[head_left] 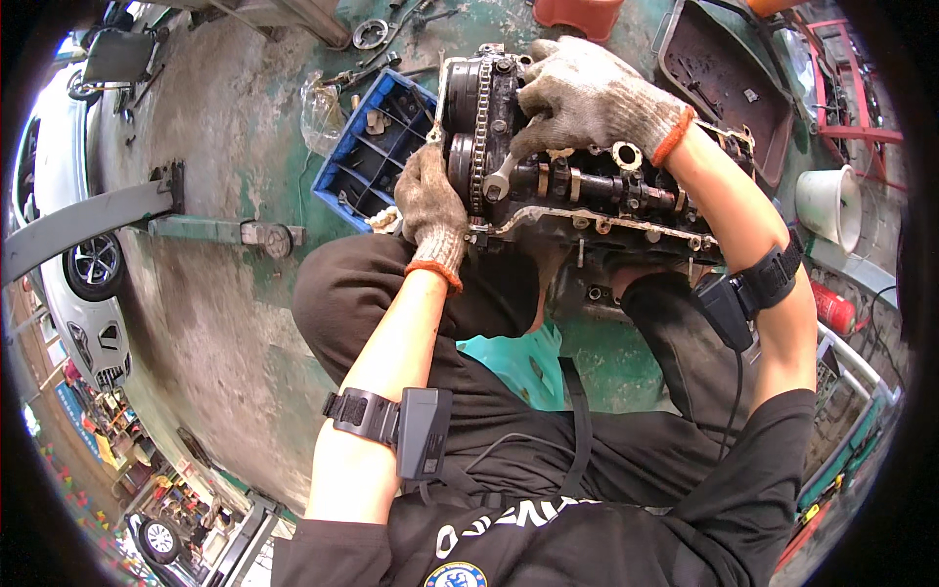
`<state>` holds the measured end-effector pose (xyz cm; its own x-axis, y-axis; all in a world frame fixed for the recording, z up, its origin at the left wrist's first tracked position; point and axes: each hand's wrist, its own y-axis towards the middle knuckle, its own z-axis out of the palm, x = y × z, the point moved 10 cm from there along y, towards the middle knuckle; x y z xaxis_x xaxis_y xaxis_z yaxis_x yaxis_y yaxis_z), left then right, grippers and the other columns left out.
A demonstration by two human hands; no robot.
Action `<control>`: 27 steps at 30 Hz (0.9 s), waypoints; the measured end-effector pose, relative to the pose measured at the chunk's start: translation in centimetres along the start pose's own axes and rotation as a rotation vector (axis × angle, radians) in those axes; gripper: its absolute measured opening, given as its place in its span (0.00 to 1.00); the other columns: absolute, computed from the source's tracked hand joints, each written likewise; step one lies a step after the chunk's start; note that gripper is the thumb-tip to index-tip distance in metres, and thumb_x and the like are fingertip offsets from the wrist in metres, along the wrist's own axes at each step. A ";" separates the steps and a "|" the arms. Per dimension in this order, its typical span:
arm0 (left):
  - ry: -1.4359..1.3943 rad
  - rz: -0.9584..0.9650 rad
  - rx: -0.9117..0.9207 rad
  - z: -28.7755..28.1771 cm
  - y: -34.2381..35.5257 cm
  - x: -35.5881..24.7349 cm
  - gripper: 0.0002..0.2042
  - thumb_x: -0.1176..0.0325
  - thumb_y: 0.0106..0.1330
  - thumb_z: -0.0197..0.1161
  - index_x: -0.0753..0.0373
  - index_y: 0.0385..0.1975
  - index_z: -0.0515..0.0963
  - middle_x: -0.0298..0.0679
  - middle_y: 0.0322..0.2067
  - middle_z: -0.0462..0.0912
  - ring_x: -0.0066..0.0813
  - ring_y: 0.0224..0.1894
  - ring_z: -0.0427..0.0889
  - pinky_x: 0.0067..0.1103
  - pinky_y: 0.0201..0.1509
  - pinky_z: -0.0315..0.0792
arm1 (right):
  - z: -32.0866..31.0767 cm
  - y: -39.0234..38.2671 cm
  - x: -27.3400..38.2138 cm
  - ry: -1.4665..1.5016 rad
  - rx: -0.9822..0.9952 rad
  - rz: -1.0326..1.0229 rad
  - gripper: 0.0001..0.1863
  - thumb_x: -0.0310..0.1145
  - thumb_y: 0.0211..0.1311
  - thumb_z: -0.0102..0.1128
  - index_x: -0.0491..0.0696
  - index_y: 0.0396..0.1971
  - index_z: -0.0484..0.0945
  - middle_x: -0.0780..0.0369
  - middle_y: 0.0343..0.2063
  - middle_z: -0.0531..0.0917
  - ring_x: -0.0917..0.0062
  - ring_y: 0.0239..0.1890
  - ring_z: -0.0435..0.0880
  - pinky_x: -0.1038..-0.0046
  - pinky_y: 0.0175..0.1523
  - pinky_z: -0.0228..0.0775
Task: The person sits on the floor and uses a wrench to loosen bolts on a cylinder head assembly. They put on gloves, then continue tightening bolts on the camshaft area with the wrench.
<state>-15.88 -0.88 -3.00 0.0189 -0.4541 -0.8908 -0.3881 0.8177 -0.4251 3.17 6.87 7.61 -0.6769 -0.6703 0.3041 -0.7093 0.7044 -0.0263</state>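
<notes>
My gloved left hand (433, 201) is closed around a long silver wrench (438, 108) standing along the left side of an engine cylinder head (587, 220). My gloved right hand (597, 103) grips a spanner (497, 184), its jaw low beside the timing chain (481, 127), near the left end of the camshaft (606, 186). Two dark round sprockets (463, 93) sit at the head's left end, partly behind the chain. Both gloves are grimy knit with orange cuffs.
A blue divided bin (352, 157) lies left of the engine, loose tools (396, 44) above it. A rusty tray (729, 117), white bucket (827, 210) and red extinguisher (831, 308) stand right. A lift arm (88, 220) and white car (93, 333) are at left.
</notes>
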 end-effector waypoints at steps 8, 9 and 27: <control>0.021 -0.005 0.006 0.1 -0.4 -0.5 0.19 0.56 0.73 0.56 0.69 0.44 0.83 0.38 0.36 0.87 0.26 0.36 0.83 0.24 0.45 0.76 | 1.0 -0.1 -1.2 0.009 0.048 0.144 0.29 0.65 0.50 0.68 0.50 0.31 0.87 0.53 0.28 0.84 0.57 0.39 0.85 0.58 0.45 0.78; 0.038 -0.005 0.005 0.0 -0.4 -0.5 0.19 0.56 0.73 0.56 0.69 0.44 0.83 0.38 0.36 0.87 0.25 0.36 0.83 0.24 0.45 0.76 | 0.8 -0.3 -1.1 0.017 0.030 0.148 0.29 0.65 0.50 0.68 0.50 0.32 0.86 0.53 0.29 0.85 0.57 0.39 0.86 0.58 0.45 0.78; 0.032 0.008 -0.005 -0.2 0.4 0.5 0.19 0.58 0.72 0.56 0.68 0.47 0.83 0.39 0.39 0.87 0.27 0.38 0.84 0.23 0.48 0.76 | 1.3 -1.7 0.9 -0.208 -0.103 -0.217 0.17 0.50 0.61 0.64 0.53 0.40 0.79 0.61 0.40 0.79 0.63 0.47 0.78 0.61 0.49 0.77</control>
<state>-16.25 -0.84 -3.59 -0.0139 -0.4583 -0.8887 -0.3925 0.8199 -0.4167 3.52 4.74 6.74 -0.5450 -0.8336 0.0901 -0.8253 0.5523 0.1179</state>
